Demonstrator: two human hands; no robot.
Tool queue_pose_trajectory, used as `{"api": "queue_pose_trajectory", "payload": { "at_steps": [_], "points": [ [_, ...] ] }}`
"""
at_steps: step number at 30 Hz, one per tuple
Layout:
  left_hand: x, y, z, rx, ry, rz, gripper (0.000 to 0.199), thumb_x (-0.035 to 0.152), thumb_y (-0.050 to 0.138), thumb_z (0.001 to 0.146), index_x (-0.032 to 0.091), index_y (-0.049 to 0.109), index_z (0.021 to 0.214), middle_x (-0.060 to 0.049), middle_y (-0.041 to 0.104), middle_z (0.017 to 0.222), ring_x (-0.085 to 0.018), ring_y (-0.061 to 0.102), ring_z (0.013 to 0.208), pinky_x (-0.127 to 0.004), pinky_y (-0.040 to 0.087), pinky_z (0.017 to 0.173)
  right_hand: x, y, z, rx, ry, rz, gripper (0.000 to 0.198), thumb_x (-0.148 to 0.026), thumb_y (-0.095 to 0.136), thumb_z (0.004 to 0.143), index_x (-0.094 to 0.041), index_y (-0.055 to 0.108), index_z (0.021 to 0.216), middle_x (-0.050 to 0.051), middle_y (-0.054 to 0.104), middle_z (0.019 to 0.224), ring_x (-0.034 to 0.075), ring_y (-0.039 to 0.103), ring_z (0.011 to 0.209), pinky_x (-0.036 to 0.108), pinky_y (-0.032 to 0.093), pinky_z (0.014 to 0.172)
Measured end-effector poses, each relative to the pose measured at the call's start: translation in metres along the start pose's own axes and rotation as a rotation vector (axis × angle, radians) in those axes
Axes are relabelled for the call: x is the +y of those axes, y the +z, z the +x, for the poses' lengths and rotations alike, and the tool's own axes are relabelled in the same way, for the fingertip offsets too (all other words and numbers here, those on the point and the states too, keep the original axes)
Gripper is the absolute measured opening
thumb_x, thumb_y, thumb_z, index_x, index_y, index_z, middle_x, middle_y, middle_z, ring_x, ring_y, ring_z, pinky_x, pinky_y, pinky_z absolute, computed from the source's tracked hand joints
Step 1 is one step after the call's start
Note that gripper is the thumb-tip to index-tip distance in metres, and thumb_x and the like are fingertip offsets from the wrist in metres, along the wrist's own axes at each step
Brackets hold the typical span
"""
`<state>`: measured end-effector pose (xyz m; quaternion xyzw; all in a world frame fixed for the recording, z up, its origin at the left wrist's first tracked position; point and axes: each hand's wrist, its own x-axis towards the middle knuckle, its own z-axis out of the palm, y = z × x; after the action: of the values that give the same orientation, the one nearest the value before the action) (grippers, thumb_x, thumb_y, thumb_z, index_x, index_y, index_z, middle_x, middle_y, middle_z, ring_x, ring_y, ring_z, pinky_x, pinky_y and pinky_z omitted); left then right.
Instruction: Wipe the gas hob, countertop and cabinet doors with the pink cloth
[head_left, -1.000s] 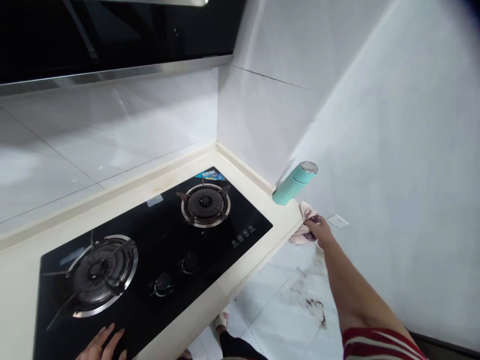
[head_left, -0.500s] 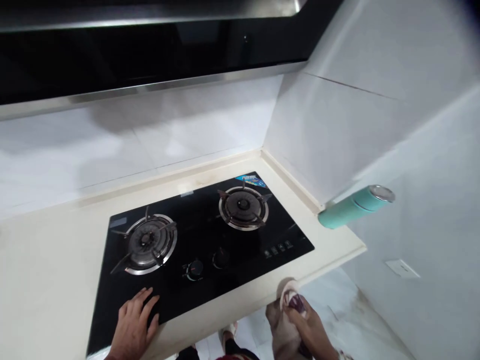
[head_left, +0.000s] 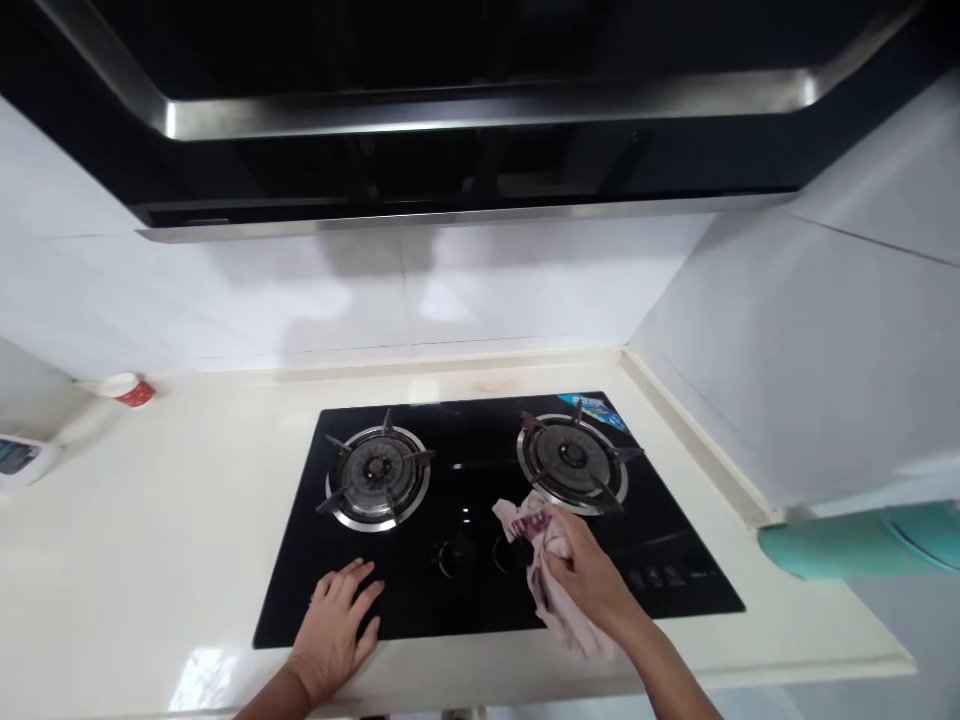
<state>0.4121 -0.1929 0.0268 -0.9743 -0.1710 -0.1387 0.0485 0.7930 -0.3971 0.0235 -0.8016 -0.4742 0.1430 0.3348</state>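
Note:
My right hand [head_left: 581, 570] grips a pale pink cloth [head_left: 559, 600] with a purple patch. The cloth lies over the front of the black gas stove [head_left: 480, 450], beside the right control knob [head_left: 512, 555], and hangs down across the counter edge. Just behind it sits the right burner [head_left: 572, 460]. My left hand [head_left: 336, 620] rests flat with fingers spread on the stove's front left corner, holding nothing. Ahead of that hand is the left burner [head_left: 377, 475]. The left control knob [head_left: 454, 558] shows between my two hands.
A black range hood [head_left: 480, 165] hangs low over the stove. At the right counter edge stands a teal bottle [head_left: 847, 540], cut off by the frame. A red and white paper cup [head_left: 129, 389] lies in the back left corner of the cream counter [head_left: 150, 540].
My right hand has brought the cloth up from below the counter edge onto the stove. My left hand stays on the stove's front left. The view has swung left and upward.

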Motion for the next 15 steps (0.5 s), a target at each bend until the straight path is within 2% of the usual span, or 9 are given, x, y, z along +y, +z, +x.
{"api": "queue_pose_trajectory", "payload": {
  "at_steps": [4, 8, 12, 15],
  "points": [
    [0.003, 0.001, -0.003, -0.011, -0.033, -0.047, 0.04, 0.021, 0.058, 0.084, 0.024, 0.063, 0.123, -0.009, 0.062, 0.131, -0.027, 0.051, 0.127, -0.042, 0.035, 0.101, -0.01, 0.01, 0.039, -0.115, -0.175, -0.028, 0.047, -0.026, 0.039, 0.09, -0.021, 0.059, 0.132, 0.011, 0.053, 0.142, 0.025, 0.05, 0.133, 0.047, 0.042, 0.113],
    [0.005, 0.013, -0.009, 0.038, -0.086, -0.091, 0.038, 0.026, 0.059, 0.083, 0.025, 0.064, 0.121, -0.008, 0.062, 0.13, -0.027, 0.051, 0.125, -0.042, 0.034, 0.102, -0.052, 0.041, 0.098, -0.211, -0.31, -0.04, 0.045, -0.016, 0.041, 0.084, -0.023, 0.064, 0.122, 0.005, 0.062, 0.127, 0.018, 0.057, 0.121, 0.033, 0.044, 0.108],
    [0.008, 0.019, -0.012, 0.091, -0.108, -0.115, 0.038, 0.031, 0.06, 0.081, 0.026, 0.063, 0.118, -0.007, 0.063, 0.128, -0.027, 0.052, 0.122, -0.044, 0.034, 0.101, -0.087, 0.077, 0.152, -0.129, -0.263, -0.108, 0.042, -0.015, 0.04, 0.088, -0.02, 0.064, 0.122, 0.007, 0.062, 0.123, 0.016, 0.057, 0.113, 0.027, 0.044, 0.102],
    [0.009, 0.012, -0.01, 0.067, -0.118, -0.121, 0.042, 0.027, 0.06, 0.079, 0.025, 0.062, 0.12, -0.007, 0.062, 0.128, -0.028, 0.053, 0.123, -0.044, 0.035, 0.101, -0.085, 0.077, 0.187, -0.014, -0.15, -0.196, 0.039, -0.02, 0.039, 0.091, -0.017, 0.065, 0.12, 0.01, 0.061, 0.118, 0.019, 0.056, 0.106, 0.03, 0.044, 0.098]
  ]
}}
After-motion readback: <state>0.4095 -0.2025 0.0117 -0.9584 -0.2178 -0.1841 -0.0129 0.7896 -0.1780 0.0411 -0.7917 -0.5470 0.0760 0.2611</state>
